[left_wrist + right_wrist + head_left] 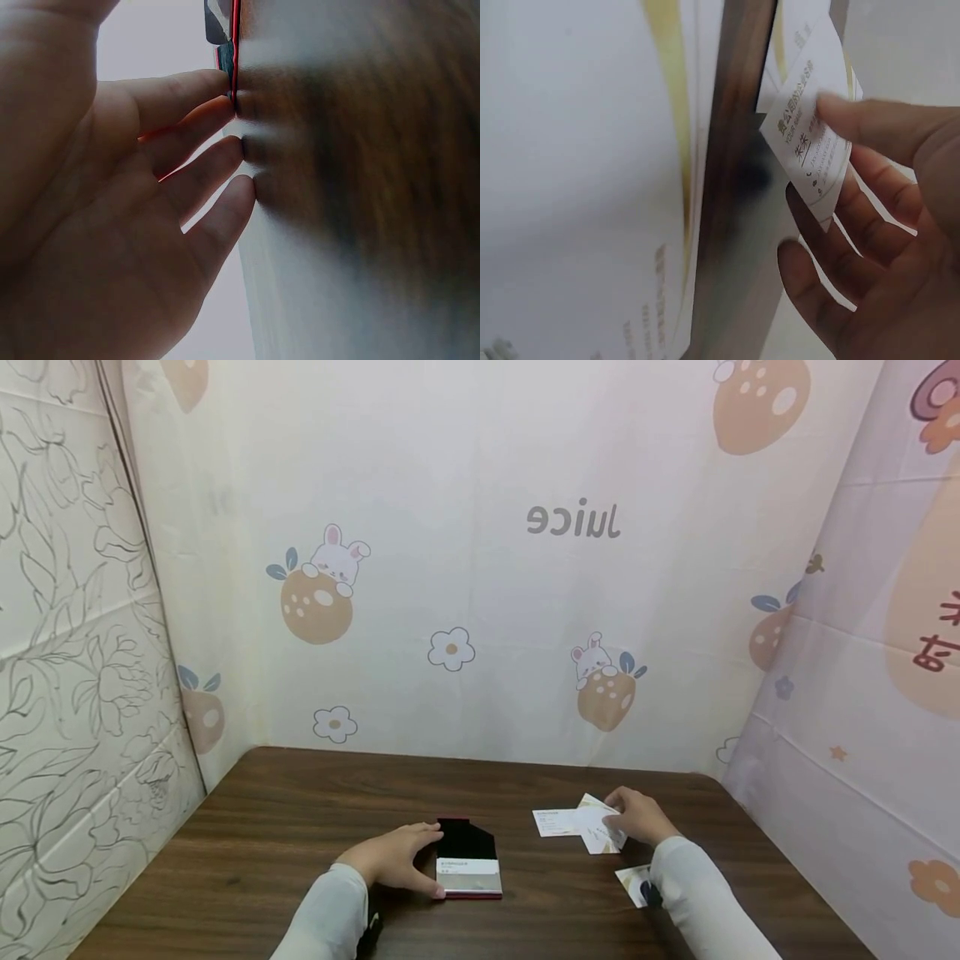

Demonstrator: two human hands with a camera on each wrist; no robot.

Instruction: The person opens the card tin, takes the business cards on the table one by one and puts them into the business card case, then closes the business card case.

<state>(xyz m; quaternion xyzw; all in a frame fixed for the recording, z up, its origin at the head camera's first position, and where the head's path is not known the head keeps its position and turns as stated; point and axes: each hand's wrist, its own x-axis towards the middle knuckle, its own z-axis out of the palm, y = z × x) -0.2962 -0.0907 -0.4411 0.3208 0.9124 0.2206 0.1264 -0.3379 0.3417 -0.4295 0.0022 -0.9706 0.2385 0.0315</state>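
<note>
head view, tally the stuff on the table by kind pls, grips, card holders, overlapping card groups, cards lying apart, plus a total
Grips: 2 (left grip, right grip)
Card holder: 1
Overlapping card group: 1
Card lying apart: 1
Total: 5, counting the group as one; the right grip covers part of it, so its exact card count is unclear

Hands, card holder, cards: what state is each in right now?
Left hand: fingers extended, touching the holder's left side
Card holder: open, a white card inside
Right hand: pinching a card
Pinched card: between thumb and fingers, printed side showing
Leftmost loose card: flat on the table
Card by right wrist: partly hidden
</note>
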